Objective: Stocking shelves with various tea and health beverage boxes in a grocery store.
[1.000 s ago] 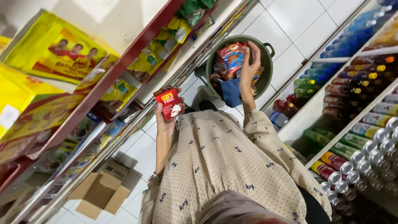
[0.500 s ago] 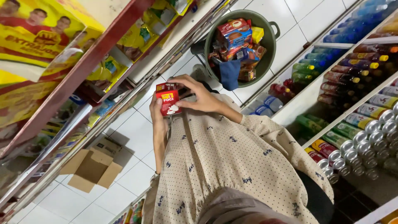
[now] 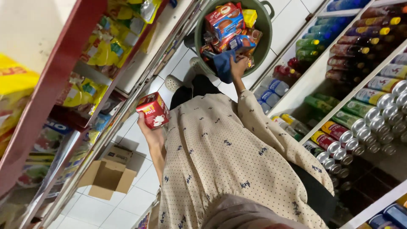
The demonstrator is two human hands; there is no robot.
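The left hand [image 3: 148,129] is closed around a small red carton [image 3: 153,110], fingers wrapped under its base, holding it up just beside the edge of the metal shelf rail [image 3: 127,110] on the left. The right hand [image 3: 238,67] reaches far out to the dark green basket [image 3: 199,29], its fingers curled over the near rim and against a dark blue pouch [image 3: 223,65] that hangs over that rim; whether it grips the pouch or only the rim cannot be told. Inside the basket lie a red biscuit box [image 3: 218,15], a blue snack box [image 3: 241,42] and a yellow packet [image 3: 250,17], piled together. Both arms wear a beige dotted blouse [image 3: 229,157]. On the left, shelves with red uprights [image 3: 55,80] carry yellow snack bags [image 3: 104,51], and an open cardboard box [image 3: 108,176] sits on the white tiled floor [image 3: 140,135] below. On the right, white shelves hold rows of bottled drinks [image 3: 364,25] and cans [image 3: 373,127]
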